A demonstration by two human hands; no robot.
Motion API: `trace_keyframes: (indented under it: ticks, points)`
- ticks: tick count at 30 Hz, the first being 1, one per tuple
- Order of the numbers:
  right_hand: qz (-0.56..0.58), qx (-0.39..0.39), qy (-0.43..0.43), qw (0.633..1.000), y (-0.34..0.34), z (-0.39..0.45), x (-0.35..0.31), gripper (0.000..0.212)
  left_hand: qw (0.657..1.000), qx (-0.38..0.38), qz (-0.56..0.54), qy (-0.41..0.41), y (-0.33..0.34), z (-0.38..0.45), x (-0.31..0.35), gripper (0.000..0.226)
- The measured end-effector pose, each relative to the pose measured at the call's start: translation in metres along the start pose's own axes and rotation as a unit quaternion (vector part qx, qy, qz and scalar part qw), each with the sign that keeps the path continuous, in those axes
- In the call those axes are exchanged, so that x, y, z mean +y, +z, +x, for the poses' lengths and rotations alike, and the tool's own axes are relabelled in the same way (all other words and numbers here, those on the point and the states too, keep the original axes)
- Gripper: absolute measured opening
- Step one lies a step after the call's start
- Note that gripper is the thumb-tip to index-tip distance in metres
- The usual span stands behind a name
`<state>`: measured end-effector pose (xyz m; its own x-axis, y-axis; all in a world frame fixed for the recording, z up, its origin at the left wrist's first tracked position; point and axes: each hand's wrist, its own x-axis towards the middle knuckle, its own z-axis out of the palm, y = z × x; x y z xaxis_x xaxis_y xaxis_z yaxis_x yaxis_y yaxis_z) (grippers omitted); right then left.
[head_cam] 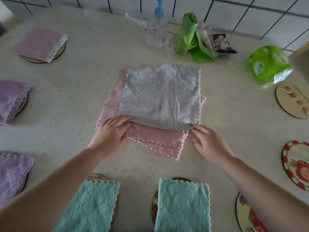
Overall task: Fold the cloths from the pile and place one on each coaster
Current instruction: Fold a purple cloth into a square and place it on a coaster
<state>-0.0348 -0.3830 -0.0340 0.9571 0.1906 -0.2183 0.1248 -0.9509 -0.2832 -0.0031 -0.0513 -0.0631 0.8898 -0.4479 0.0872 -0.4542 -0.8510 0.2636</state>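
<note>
The grey cloth [160,96] in the middle of the counter [75,91] is my landmark. Far to its left, 3 folded cloths already lie on coasters: a pink one [41,43] at the back and 2 lilac ones [11,101] nearer the person.

The left hand [112,133] is at the near left corner of the grey cloth, with the fingers curled around the edge and pinching it. The grey cloth lies flat on top of the pile of pink cloths [157,139], which stick out to its left and in front of it. In front of the pile, 2 teal cloths [182,206] cover 2 more coasters.

The right hand [209,139] pinches the near right corner with the fingertips; the other fingers are loosely bent.

To fold well, I think both hands should lift only the grey layer, not the pink one under it, and carry the near edge evenly to the far edge, so the scalloped borders meet.

Well to the right of the grey cloth, 3 bare coasters [292,101] wait for cloths.
</note>
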Motion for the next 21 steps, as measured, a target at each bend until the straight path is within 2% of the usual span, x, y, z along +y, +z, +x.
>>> trace_keyframes:
  ticks: [2,7,12,14,16,17,19,21]
  points:
    - [0.026,0.026,0.004,0.999,-0.005,0.002,0.002,0.031,0.999,0.023,-0.024,-0.013,-0.005,0.006,-0.003,0.033]
    - [0.098,0.121,0.052,0.986,-0.034,0.022,0.002,0.015,0.985,0.087,-0.122,-0.081,-0.03,0.036,-0.008,0.019]
    - [0.132,0.197,0.069,0.969,-0.095,0.043,0.0,0.027,0.958,0.155,-0.193,-0.143,-0.074,0.077,-0.001,0.025]
    - [0.125,0.224,0.059,0.965,-0.12,0.045,0.005,0.021,0.951,0.18,-0.209,-0.141,-0.097,0.091,0.009,0.025]
    - [0.115,0.26,0.055,0.957,-0.145,0.042,0.011,0.018,0.949,0.201,-0.203,-0.133,-0.12,0.102,0.023,0.015]
    - [0.122,0.279,0.058,0.951,-0.157,0.039,0.015,0.017,0.941,0.212,-0.224,-0.14,-0.13,0.107,0.032,0.011]
    - [0.155,0.298,0.069,0.939,-0.179,0.032,0.025,0.013,0.904,0.225,-0.318,-0.176,-0.148,0.114,0.054,0.006]
    - [0.218,0.287,0.074,0.93,-0.199,0.026,0.036,0.015,0.863,0.228,-0.404,-0.2,-0.157,0.121,0.077,0.012]
